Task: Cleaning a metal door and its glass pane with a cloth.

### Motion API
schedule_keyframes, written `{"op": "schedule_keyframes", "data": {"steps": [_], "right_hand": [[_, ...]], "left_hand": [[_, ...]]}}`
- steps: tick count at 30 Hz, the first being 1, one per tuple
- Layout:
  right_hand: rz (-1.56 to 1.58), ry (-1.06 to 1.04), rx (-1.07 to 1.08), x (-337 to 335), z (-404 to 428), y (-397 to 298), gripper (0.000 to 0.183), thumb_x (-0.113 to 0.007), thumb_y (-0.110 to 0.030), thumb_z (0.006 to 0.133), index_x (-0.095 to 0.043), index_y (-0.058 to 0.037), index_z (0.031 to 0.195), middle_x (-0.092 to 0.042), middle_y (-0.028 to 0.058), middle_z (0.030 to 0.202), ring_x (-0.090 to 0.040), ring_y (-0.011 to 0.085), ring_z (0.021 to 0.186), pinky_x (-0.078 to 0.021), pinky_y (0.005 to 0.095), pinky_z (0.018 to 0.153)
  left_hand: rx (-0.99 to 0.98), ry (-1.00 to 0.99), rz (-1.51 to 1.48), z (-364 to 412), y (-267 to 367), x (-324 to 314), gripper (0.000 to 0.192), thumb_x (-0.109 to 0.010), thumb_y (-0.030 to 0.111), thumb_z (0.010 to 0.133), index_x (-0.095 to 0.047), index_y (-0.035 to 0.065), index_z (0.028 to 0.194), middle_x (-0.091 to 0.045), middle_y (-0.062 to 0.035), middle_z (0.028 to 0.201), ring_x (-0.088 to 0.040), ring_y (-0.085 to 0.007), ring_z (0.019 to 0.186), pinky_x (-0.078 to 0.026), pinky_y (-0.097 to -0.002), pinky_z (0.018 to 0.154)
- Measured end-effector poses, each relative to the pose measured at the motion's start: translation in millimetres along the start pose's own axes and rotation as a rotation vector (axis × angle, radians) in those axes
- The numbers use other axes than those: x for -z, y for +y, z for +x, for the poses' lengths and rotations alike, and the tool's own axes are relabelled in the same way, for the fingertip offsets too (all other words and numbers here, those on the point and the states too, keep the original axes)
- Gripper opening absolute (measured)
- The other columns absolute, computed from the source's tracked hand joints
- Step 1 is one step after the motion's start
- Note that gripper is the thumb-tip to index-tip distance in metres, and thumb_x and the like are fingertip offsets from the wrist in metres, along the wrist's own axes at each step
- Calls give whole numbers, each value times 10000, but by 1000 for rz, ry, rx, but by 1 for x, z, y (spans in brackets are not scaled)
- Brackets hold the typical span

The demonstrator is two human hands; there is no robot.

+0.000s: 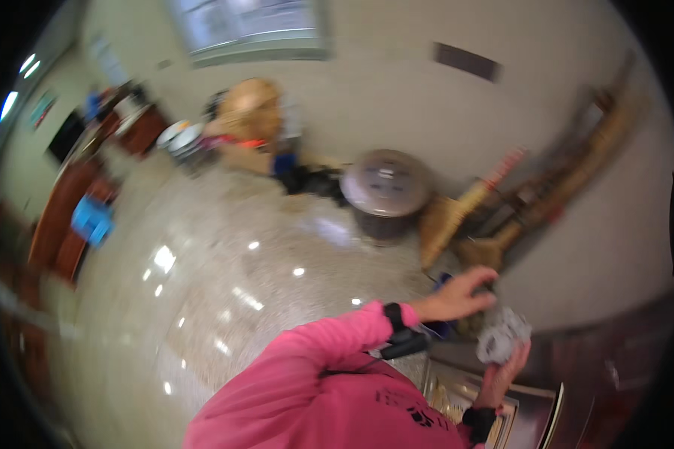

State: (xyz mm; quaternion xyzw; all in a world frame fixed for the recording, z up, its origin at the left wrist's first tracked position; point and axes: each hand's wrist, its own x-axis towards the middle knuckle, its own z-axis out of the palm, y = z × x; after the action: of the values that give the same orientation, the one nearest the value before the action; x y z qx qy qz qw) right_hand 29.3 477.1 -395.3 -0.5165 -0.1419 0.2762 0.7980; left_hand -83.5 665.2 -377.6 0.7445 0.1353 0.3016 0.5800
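My right hand (504, 371), low on the right, holds a crumpled, whitish translucent bundle (501, 337); blur hides its exact kind. My left hand (459, 295) reaches across from the left, just above and to the left of the bundle and apart from it. Its thumb and fingers are spread, with nothing seen in its grasp. Both wrists wear black bands. Beneath my right forearm is an open drawer or box-like unit (531, 393) with pale contents that I cannot make out.
A large lidded pot (386, 185) stands on the shiny floor (213, 292) by the wall. Long wooden pieces (573, 168) lean there too. Farther off are a yellowish rounded object (250, 112), a blue container (92, 220) and a brown wooden counter (62, 224).
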Motion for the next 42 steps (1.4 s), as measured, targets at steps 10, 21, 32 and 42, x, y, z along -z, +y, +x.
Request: {"op": "schedule_keyframes", "data": {"steps": [10,21,32,42], "right_hand": [[-344,444,534,-63,14,-57,449,-687,-39,768,-507,-14,1179,-594,36,1014,-549,109,906,-458,258,811],[-1642,641,1137,-139,-13,-184,413,-714,-60,613,-597,-58,1009,-508,185,1152,-516,362,1021,-446,405,833],[-2902,615,1064,-208,26,-345,48,-587,-156,674,-628,-143,697,-511,33,842,-483,188,871,-373,334,663],[-3065,436,483,-167,39,-250,68,-590,-178,677,-635,-130,658,-499,27,840,-471,189,843,-378,328,687]], "left_hand": [[-179,-330,-154,130,27,-15,488,-556,192,880,-372,42,1306,-425,-138,1278,-419,-239,1159,-404,-327,894],[-518,-803,-395,127,50,-125,771,-741,159,699,-313,50,1331,-534,-175,1198,-517,-275,1126,-403,-367,929],[-504,-656,-255,128,37,-154,730,-761,351,663,-402,49,1223,-501,-163,1107,-486,-345,1050,-414,-443,847],[-429,-657,-327,126,41,-155,707,-782,346,640,-434,55,1182,-503,-153,1105,-489,-342,1056,-414,-443,860]]}}
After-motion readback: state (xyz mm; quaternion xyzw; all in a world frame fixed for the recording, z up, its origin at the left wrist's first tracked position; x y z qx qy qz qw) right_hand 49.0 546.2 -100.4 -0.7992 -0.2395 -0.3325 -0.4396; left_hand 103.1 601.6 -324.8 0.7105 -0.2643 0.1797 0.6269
